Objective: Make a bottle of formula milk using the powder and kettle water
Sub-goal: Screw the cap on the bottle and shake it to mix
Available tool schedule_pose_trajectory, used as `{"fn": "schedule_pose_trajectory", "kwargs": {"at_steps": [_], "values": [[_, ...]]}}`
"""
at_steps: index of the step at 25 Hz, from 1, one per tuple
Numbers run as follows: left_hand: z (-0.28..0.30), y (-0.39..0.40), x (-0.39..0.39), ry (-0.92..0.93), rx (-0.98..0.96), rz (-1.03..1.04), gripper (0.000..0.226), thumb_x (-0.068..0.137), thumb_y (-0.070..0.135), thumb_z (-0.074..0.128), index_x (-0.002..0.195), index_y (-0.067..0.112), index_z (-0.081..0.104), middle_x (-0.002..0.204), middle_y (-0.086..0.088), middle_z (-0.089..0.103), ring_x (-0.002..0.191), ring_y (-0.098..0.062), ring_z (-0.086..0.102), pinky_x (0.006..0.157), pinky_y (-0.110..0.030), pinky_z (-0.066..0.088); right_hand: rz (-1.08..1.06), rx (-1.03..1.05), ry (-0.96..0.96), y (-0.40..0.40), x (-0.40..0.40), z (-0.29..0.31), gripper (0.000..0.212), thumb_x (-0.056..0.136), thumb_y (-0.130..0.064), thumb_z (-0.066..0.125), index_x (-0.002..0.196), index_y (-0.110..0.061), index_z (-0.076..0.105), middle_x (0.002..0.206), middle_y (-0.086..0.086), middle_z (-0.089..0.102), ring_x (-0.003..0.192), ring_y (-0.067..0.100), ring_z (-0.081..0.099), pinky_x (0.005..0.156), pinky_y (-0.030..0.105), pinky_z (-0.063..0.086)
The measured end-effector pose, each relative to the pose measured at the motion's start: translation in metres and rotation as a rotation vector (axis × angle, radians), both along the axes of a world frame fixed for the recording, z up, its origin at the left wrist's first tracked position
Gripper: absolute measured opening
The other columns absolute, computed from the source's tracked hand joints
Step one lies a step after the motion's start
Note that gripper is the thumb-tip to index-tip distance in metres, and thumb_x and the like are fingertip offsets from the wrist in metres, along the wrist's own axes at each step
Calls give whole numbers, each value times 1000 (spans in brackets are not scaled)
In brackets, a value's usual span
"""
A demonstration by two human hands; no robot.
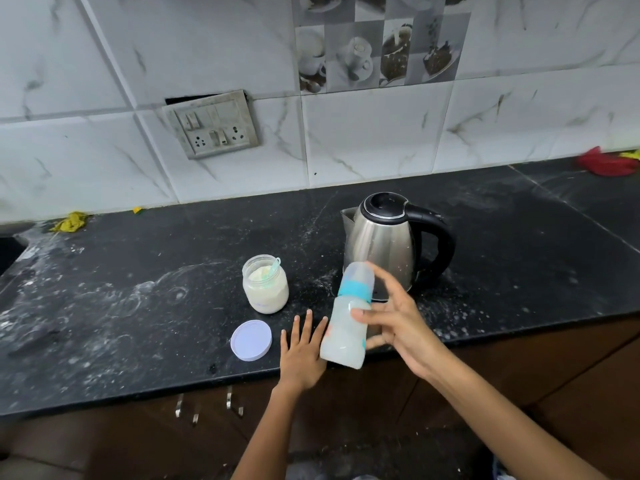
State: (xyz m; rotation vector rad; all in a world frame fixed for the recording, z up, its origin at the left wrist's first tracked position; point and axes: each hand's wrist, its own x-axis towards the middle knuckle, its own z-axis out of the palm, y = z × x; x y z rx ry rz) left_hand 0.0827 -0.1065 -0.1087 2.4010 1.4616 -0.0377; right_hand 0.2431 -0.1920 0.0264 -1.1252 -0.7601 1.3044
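My right hand (398, 327) grips a baby bottle (348, 327) with a teal collar and a clear cap; the bottle is tilted, blurred and holds milky liquid, above the counter's front edge. Flat on the black counter (138, 306), fingers straight, rests my left hand (303, 351), just left of the bottle. An open glass jar of white powder (265, 289) with a teal scoop inside stands behind my left hand. Its pale round lid (251, 340) lies near the front. A steel kettle (388, 240) with a black handle stands behind the bottle.
A switch and socket plate (213, 124) sits on the tiled wall. Yellow cloth (71, 221) lies at the back left, red cloth (606, 162) at the far right. White powder smears cover the counter. Dark cabinet doors with metal handles (207, 407) are below.
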Motion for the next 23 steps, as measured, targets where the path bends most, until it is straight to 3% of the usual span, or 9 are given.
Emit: {"fn": "schedule_pose_trajectory", "kwargs": {"at_steps": [4,6,8,10,13,16,18,21,23], "values": [[-1,0,1,-45,-10,6,57,100,45,25,150,32,1,160,4,-12,147,-21,-14,117,-46,-8,-190,55,251,3,9,1,73,73,-9,70,137,-34,44,128,11,62,104,33,69,68,52,59],[-1,0,-1,-1,9,-7,62,100,42,30,150,30,-5,160,2,-12,147,-22,-14,117,-47,-7,-72,10,212,-1,-2,-3,74,73,-5,70,136,-34,45,122,11,67,103,36,69,69,56,59],[-3,1,-2,17,20,-8,66,99,41,31,149,29,-9,160,2,-12,147,-23,-14,117,-47,-6,51,24,314,-5,-10,-4,77,70,-5,75,137,-30,46,115,13,70,102,39,68,79,58,55],[-4,1,-1,-24,6,0,61,100,44,28,150,31,-4,160,3,-12,147,-22,-14,117,-47,-7,108,57,571,-2,-5,-2,93,55,-7,89,138,-17,46,116,24,67,99,41,68,83,56,56],[-5,2,-1,-46,1,5,56,100,49,23,150,36,1,160,4,-12,147,-21,-15,117,-47,-9,156,52,814,2,2,6,107,38,-9,98,132,0,48,108,29,67,87,39,71,69,47,61],[-6,2,0,-41,7,6,56,100,49,22,150,37,1,160,4,-12,147,-21,-15,117,-46,-9,200,21,782,1,2,12,105,40,-23,98,131,-4,50,95,15,68,77,25,71,70,44,61],[-5,2,-1,-38,2,10,56,100,49,22,150,37,1,160,5,-13,147,-20,-16,116,-46,-10,186,-54,620,2,0,15,90,46,-31,95,124,-7,55,89,10,68,77,21,71,73,46,61],[-4,1,0,-30,-2,9,56,100,49,22,150,36,1,160,5,-13,147,-20,-16,116,-47,-10,99,-151,350,-4,0,12,59,75,-26,75,126,-4,54,111,15,72,99,30,71,77,45,61],[-4,2,0,-33,-4,9,56,100,48,23,150,36,1,160,4,-12,147,-20,-16,116,-47,-9,118,-144,365,-7,4,8,61,76,-13,71,132,-1,49,118,19,68,103,32,69,78,44,60]]}}
